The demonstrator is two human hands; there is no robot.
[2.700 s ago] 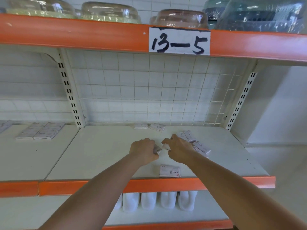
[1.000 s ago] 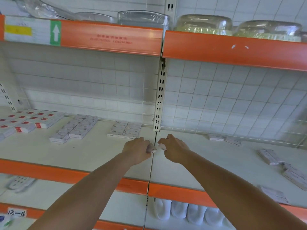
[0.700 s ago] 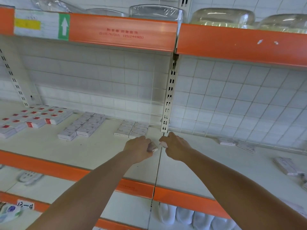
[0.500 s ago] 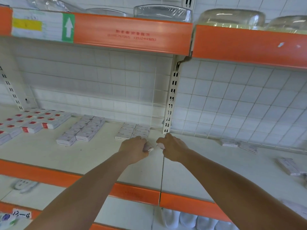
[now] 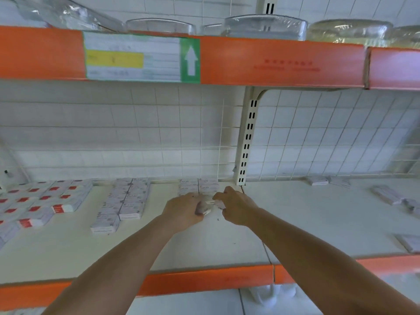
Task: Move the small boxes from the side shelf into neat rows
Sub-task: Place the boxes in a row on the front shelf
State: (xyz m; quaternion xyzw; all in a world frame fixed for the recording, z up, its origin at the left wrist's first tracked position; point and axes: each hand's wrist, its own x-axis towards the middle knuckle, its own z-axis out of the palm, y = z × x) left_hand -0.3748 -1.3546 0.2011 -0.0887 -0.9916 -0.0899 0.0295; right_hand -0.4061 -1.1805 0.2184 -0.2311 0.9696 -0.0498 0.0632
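Two bare hands meet over a white metal shelf (image 5: 68, 251) with an orange front edge: the left hand (image 5: 184, 210) curls around a small white cardboard box (image 5: 205, 206), the right hand (image 5: 236, 206) pinches its other end. Just beyond lie two short rows of matching white boxes (image 5: 197, 188). Farther right, loose white boxes (image 5: 386, 194) lie scattered, count unclear.

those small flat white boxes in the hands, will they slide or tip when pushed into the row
The small flat white cardboard boxes held between the left hand and right hand look low and flat-faced, so they probably slide rather than tip. The smooth white shelf likely lets them skid. They seem light, so a nudge may skew the neighbouring row.
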